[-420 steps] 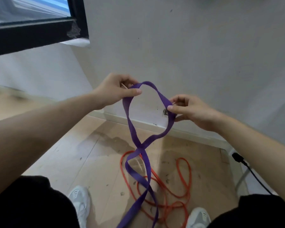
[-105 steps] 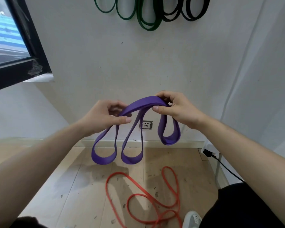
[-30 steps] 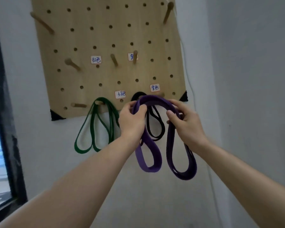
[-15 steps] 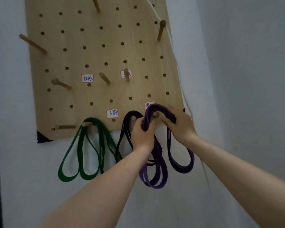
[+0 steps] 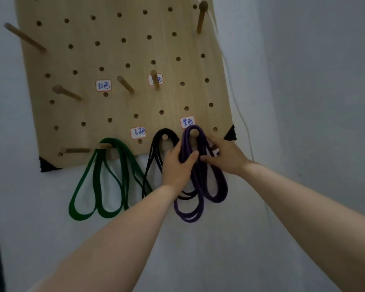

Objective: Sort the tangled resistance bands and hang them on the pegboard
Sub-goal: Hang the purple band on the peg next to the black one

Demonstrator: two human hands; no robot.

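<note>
A wooden pegboard [image 5: 114, 60] hangs on the white wall. The folded purple band [image 5: 200, 186] is looped over the bottom-right peg [image 5: 193, 133], under a handwritten label [image 5: 187, 122]. My left hand [image 5: 178, 165] pinches its left strands just below the peg. My right hand [image 5: 223, 157] rests on its right strands, fingers curled around them. Black bands [image 5: 156, 148] hang on the neighbouring peg to the left, partly hidden behind my left hand. Green bands [image 5: 105, 180] hang further left.
Several bare wooden pegs stick out of the board, among them one at the middle [image 5: 125, 84] and one at the top right [image 5: 201, 16]. A thin white cord [image 5: 238, 110] runs down the wall right of the board. Black corner mounts [image 5: 230, 133] hold the board.
The purple band has settled fully over the peg and hangs lower. Both hands have slid down from the peg to the strands below it. The view has moved closer.
</note>
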